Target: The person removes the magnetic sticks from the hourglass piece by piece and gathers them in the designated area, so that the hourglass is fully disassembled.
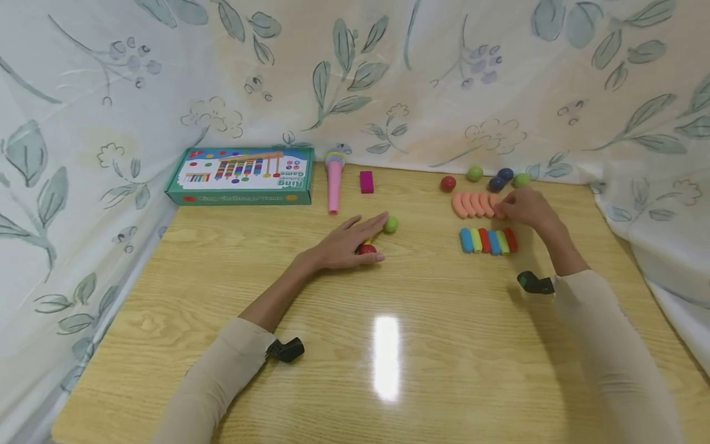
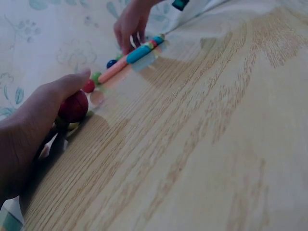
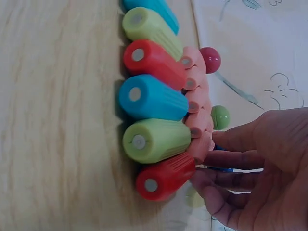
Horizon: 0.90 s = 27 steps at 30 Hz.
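My left hand lies palm down with fingers extended over a red ball and a yellow piece mostly hidden beneath it. A green ball is right at its fingertips. In the left wrist view the red ball shows under the thumb. At the right, my right hand pinches the end piece of a row of orange curved pieces between thumb and fingers. Just in front of that row lie ribbed magnet-ended barrels in blue, yellow-green and red, side by side.
Behind the orange row stand a red ball, green balls and blue balls. A boxed ring game, a pink toy microphone and a magenta block line the back left. A patterned cloth hangs behind the table.
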{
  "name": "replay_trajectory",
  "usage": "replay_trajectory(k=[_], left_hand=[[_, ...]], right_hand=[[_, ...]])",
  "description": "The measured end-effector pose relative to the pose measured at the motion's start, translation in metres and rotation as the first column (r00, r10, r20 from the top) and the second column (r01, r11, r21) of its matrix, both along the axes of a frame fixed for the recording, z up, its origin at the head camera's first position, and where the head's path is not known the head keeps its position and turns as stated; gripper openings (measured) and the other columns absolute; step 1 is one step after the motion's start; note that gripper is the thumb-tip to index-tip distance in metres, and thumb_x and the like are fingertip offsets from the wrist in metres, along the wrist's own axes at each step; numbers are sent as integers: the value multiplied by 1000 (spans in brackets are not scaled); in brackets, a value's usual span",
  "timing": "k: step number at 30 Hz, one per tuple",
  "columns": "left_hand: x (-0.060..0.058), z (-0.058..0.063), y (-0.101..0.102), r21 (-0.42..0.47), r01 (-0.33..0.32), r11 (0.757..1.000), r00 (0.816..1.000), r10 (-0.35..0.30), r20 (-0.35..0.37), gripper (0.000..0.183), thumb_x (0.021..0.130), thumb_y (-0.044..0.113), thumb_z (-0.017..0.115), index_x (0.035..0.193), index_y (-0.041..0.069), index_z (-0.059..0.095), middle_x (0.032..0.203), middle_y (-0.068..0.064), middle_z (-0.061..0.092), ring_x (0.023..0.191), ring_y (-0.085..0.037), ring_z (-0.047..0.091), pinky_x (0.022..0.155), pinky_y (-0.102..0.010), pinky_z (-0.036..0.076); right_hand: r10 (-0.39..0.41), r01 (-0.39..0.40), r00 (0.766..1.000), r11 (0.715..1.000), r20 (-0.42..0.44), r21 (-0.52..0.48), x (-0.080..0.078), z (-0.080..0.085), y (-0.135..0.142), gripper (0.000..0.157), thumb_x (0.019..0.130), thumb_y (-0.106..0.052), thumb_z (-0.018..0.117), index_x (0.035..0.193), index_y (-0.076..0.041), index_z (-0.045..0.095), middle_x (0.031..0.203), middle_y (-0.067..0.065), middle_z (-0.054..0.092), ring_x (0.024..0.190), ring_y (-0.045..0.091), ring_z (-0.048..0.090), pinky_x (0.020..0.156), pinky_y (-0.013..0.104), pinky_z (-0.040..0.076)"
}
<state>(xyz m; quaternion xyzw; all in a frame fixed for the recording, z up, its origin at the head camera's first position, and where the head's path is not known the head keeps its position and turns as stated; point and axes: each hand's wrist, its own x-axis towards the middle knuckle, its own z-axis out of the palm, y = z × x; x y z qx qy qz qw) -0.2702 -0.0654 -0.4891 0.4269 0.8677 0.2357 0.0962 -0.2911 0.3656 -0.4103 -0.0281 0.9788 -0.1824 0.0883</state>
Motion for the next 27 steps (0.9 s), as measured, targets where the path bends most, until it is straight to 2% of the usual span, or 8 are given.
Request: replay_trajectory(k=[3, 6, 10, 13, 17, 21, 25, 27], left_hand=[[1, 0, 0, 2, 3, 1000, 1000, -3, -5, 96, 99, 76, 38, 170, 22, 2, 178, 8, 3, 166, -13, 10, 136, -45, 1], [2, -1, 0, 4, 5, 1000, 1000, -5, -1, 98, 98, 79, 37, 170, 22, 2, 178, 7, 3, 166, -13, 10, 136, -44, 1], [-1, -4, -2, 29, -19, 999, 1000, 18, 25, 98, 97, 78, 40, 170, 25, 1, 178, 7, 8, 166, -16, 14, 136, -44, 4], [-2, -5, -6, 117, -65, 991, 992, 52, 112, 82, 103, 65, 44, 169, 29, 11, 177, 5, 19, 164, -21, 21, 135, -47, 14], [-2, -3, -11, 262, -103, 959, 978, 49, 205, 60, 107, 40, 54, 163, 24, 37, 170, 4, 36, 160, -21, 32, 131, -45, 29], [-6, -1, -11, 286, -91, 954, 984, 42, 175, 55, 104, 36, 63, 155, 20, 51, 164, 3, 47, 155, -19, 41, 128, -43, 34], [-8, 0, -10, 264, -88, 960, 987, 47, 155, 57, 103, 39, 63, 156, 23, 50, 159, 0, 53, 148, -22, 47, 123, -47, 41], [-8, 1, -9, 254, -87, 963, 988, 52, 143, 58, 103, 40, 63, 157, 25, 49, 157, -1, 55, 145, -22, 50, 120, -48, 44]], right_hand=[[10, -10, 1000, 1000, 19, 9, -1, 0, 0, 40, 100, -21, 58, 105, 16, 71, 83, 16, 66, 81, 32, 55, 64, 31, 41], [18, -20, 998, 999, 54, 31, -1, 0, 1, 42, 101, -22, 57, 109, 17, 70, 89, 21, 67, 84, 35, 58, 66, 33, 44], [0, -6, 996, 998, 91, 69, 2, 5, 0, 50, 103, -26, 52, 121, 19, 64, 114, 34, 66, 99, 46, 61, 82, 51, 54], [11, -15, 998, 999, 66, 51, 6, 12, -13, 54, 106, -27, 49, 130, 20, 55, 128, 41, 59, 110, 53, 59, 94, 64, 50], [139, -139, 990, 990, -2, -30, 13, 25, -51, 46, 108, -23, 53, 130, 17, 57, 121, 39, 65, 105, 49, 65, 89, 61, 54], [324, -325, 946, 939, -28, -109, 17, 29, -100, 37, 106, -18, 60, 128, 11, 63, 112, 30, 71, 98, 40, 70, 82, 52, 58], [491, -489, 871, 862, -22, -134, 16, 19, -148, 38, 103, -13, 65, 136, 6, 59, 120, 29, 68, 103, 39, 71, 87, 49, 60], [545, -544, 838, 830, -24, -120, 15, 14, -167, 41, 101, -10, 67, 138, 5, 58, 123, 29, 66, 105, 38, 70, 90, 50, 59]])
